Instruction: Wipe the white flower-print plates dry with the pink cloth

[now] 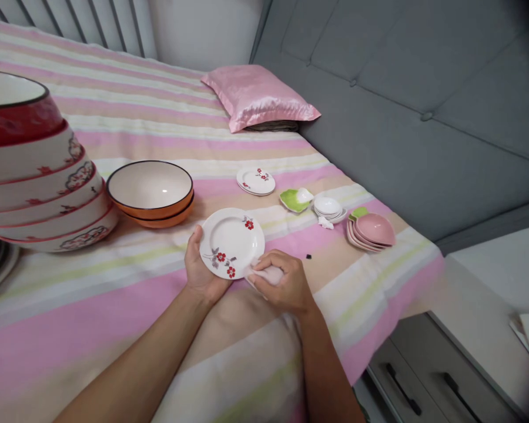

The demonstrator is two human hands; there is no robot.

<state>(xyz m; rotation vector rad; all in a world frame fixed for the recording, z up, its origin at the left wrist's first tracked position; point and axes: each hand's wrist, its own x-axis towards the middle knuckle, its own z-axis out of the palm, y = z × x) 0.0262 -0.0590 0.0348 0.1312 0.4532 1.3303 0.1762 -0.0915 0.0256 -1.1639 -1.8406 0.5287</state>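
My left hand [203, 276] grips a small white plate [229, 235] by its left and lower rim, its face tilted up to show red flowers and grey leaves. Bunched in my right hand [282, 282] is a pale, thin tissue or cloth [271, 274], which meets the plate's lower right rim. Beyond the held plate lie matching flowered plates [253, 182], one on another. To their right sit a green leaf-shaped dish [293, 201] with a white part, and a small stack of white dishes [327, 207].
Pink bowls [374, 228] are nested near the bed's right edge. Two orange bowls [158, 214] stand left of my hands, beside a tall stack of red and white bowls [39, 194]. A pink pillow [260, 94] rests by the grey headboard [379, 76]. A nightstand [476, 317] adjoins the bed.
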